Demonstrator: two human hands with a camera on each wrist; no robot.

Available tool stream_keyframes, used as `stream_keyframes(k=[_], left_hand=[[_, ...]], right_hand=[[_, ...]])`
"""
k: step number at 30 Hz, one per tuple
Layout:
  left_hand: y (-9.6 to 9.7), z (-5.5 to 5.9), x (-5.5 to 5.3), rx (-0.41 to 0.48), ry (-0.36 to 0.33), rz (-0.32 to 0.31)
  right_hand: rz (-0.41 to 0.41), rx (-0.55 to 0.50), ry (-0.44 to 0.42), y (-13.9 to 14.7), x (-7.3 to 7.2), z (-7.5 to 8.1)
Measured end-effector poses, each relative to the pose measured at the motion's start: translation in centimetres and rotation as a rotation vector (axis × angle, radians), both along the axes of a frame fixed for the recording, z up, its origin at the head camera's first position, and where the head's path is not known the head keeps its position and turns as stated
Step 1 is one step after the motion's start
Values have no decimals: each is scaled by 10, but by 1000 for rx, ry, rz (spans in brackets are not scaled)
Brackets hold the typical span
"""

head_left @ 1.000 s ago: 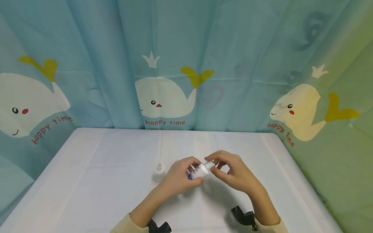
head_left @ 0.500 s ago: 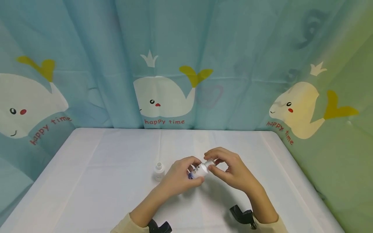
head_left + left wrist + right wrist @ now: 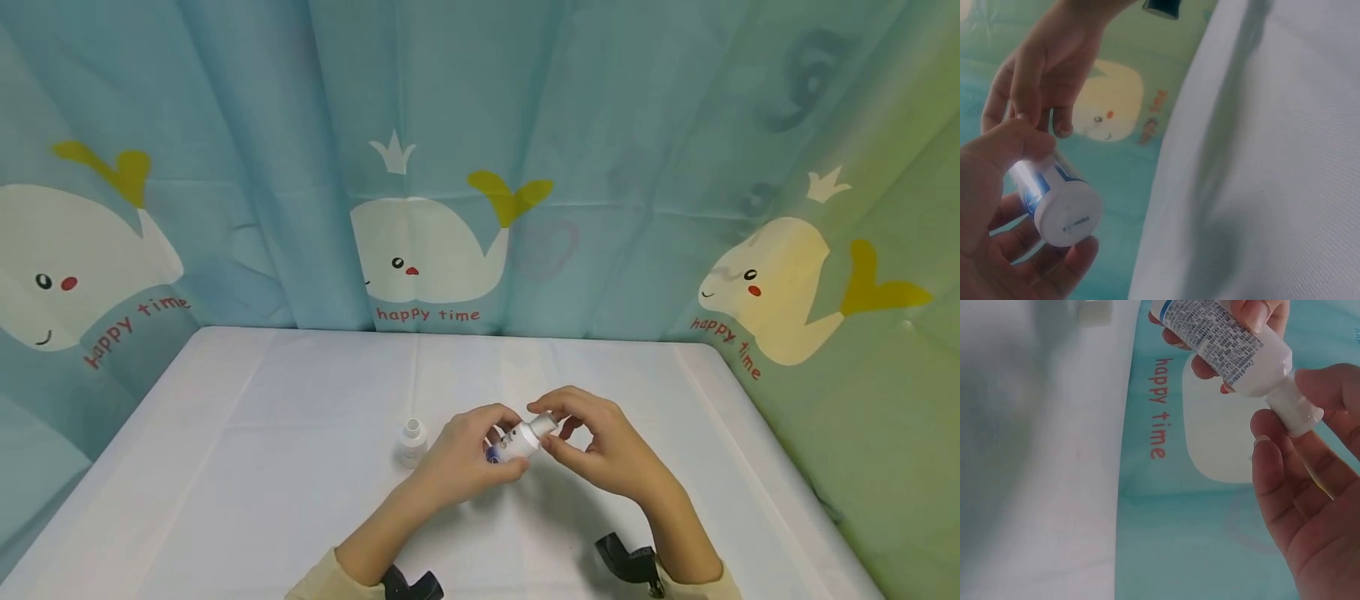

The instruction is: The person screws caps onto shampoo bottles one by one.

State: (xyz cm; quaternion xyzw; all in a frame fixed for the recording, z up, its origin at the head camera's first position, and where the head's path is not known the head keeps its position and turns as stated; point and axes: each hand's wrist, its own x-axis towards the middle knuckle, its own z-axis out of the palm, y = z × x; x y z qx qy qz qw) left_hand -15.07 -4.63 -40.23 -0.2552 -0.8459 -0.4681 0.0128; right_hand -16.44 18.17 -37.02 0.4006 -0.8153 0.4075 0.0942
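My left hand point(image 3: 467, 454) grips a small white bottle point(image 3: 516, 444) by its body, tilted above the table with its capped end up and to the right. Blue print and dense small lettering cover the bottle's label point(image 3: 1213, 340). The left wrist view shows its round white base point(image 3: 1069, 214). At the other end, my right hand point(image 3: 600, 437) has thumb and fingers around the narrow white cap point(image 3: 1294, 406), pinching it at the sides. A second small white bottle point(image 3: 412, 446) stands upright on the table just left of my left hand, its neck uncapped.
The white table point(image 3: 300, 500) spreads beneath both hands. Behind it hangs a blue-green curtain point(image 3: 622, 125) with whale prints. Black wrist mounts point(image 3: 628, 560) sit at both sleeves.
My right fingers have shifted slightly around the cap, leaving more of it showing than half a second ago. The left hand keeps its grip, and the standing bottle has stayed in place.
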Motion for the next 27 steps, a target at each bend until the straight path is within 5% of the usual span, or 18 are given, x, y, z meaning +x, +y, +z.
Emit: stream_keyframes(k=[27], left_hand=[[1,1,1,-8,23,5]], right_hand=[[4,-28,20,-2,0,-2]])
